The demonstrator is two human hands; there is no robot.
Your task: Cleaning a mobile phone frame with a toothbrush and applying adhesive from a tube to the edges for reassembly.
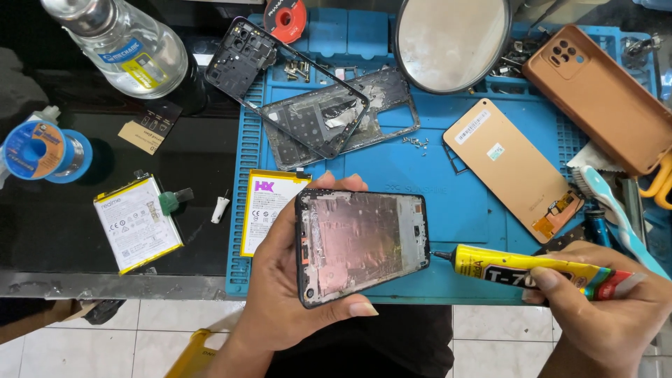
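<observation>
While resting over a blue repair mat (448,210) on a black bench above white floor tiles: left hand (280,294) gripping a phone frame (360,245), right hand (602,308) pinching a yellow glue tube (518,269).

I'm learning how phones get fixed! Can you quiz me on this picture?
1. True or false: the left hand holds the black-rimmed phone frame.
2. What does the right hand hold?
A. toothbrush
B. yellow glue tube
C. mirror
3. What colour is the ridged work mat?

Key:
1. True
2. B; its black nozzle points at the frame's edge
3. Blue
</observation>
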